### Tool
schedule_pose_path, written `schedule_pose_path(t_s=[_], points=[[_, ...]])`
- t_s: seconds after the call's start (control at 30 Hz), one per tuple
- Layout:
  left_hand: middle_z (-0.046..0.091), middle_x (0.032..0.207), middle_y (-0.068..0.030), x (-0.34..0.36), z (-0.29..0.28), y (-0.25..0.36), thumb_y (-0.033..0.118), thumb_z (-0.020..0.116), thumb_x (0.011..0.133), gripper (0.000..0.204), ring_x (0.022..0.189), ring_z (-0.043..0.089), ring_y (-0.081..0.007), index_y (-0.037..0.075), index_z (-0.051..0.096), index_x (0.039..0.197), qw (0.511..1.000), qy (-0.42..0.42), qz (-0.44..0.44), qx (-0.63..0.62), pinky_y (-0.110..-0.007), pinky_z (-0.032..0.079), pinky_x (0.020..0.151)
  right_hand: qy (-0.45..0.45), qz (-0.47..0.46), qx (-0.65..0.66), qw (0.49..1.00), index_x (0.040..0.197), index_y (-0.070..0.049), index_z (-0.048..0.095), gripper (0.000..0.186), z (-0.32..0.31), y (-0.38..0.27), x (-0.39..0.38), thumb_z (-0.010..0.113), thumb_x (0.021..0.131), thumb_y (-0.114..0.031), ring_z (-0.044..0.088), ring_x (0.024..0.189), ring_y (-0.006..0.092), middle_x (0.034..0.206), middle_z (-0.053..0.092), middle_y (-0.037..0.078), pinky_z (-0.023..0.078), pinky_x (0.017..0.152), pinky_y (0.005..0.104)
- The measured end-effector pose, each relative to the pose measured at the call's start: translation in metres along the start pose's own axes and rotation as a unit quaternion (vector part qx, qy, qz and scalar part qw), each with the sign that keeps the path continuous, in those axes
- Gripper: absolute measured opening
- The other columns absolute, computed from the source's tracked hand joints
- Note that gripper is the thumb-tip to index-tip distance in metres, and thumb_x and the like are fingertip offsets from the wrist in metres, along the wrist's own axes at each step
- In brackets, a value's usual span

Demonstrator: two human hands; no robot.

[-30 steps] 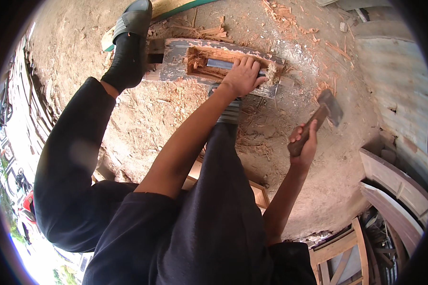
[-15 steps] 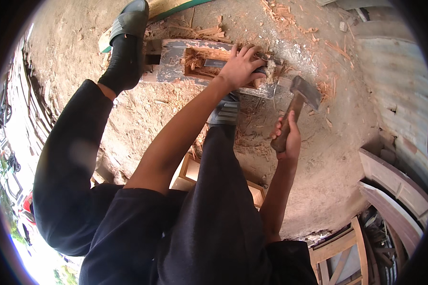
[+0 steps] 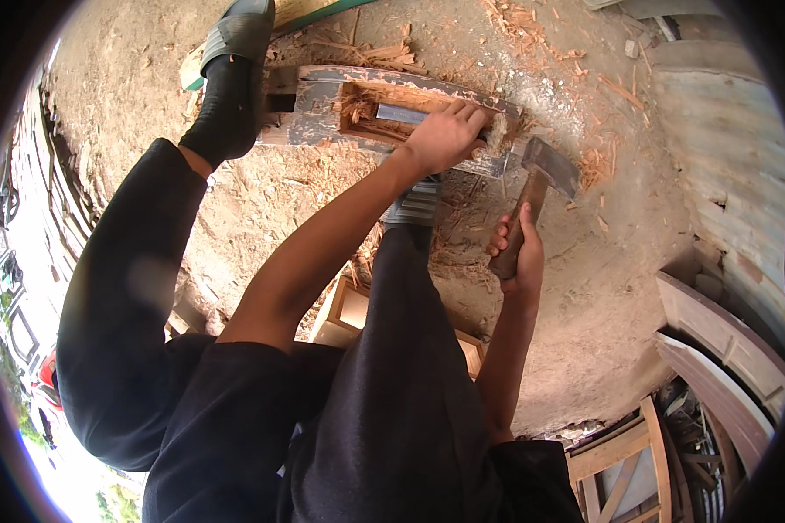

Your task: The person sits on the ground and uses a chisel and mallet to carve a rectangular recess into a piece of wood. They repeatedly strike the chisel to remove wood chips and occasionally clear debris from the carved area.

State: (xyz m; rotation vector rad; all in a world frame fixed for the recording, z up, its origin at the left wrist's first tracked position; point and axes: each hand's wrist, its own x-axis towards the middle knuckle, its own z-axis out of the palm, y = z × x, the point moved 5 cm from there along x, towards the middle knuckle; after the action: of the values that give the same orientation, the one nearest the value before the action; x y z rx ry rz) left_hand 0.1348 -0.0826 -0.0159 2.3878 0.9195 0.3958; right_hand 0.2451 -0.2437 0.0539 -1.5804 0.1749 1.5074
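Observation:
My left hand (image 3: 446,138) is closed over the right end of the hollow in a worn wooden piece (image 3: 316,113) with flaking grey paint. From under its fingers a flat metal chisel blade (image 3: 399,114) lies along the hollow; the handle is mostly hidden by the hand. My right hand (image 3: 522,253) grips the wooden handle of a hammer (image 3: 549,166), whose heavy dark metal head is raised just right of the wooden piece. Wood shavings (image 3: 358,103) fill the hollow's left end.
My sandalled feet (image 3: 240,39) brace against the wooden piece. Wood chips (image 3: 597,166) litter the dirt floor. A small wooden frame (image 3: 344,312) lies beneath my leg. Corrugated metal sheeting (image 3: 724,139) stands on the right, with curved boards (image 3: 724,322) and a wooden frame (image 3: 619,462) below.
My left fingers, spread over the wood before, have curled in around the chisel handle. The hammer has shifted slightly left with my right hand.

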Motion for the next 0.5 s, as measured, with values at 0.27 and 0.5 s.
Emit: schedule_pose_path(t_s=[0.27, 0.5], points=[[0.061, 0.107, -0.0141, 0.016, 0.009, -0.011, 0.028, 0.064, 0.083, 0.036, 0.114, 0.051, -0.0307, 0.001, 0.057, 0.106, 0.991, -0.134, -0.022, 0.008, -0.042, 0.039, 0.098, -0.004, 0.000, 0.007, 1.000, 0.090, -0.006, 0.049, 0.036, 0.000, 0.000, 0.001, 0.049, 0.097, -0.041, 0.045, 0.053, 0.0097, 0.068, 0.047, 0.002, 0.040, 0.048, 0.0250], [0.061, 0.108, -0.0130, 0.001, -0.007, -0.013, 0.029, 0.064, 0.083, 0.035, 0.111, 0.051, -0.0285, 0.002, 0.059, 0.105, 0.999, 0.009, 0.036, -0.004, -0.040, 0.039, 0.097, 0.003, 0.003, -0.001, 1.000, 0.089, -0.005, 0.049, 0.038, -0.003, -0.003, -0.004, 0.050, 0.096, -0.042, 0.044, 0.053, 0.0095, 0.068, 0.046, 0.002, 0.040, 0.048, 0.0249]])
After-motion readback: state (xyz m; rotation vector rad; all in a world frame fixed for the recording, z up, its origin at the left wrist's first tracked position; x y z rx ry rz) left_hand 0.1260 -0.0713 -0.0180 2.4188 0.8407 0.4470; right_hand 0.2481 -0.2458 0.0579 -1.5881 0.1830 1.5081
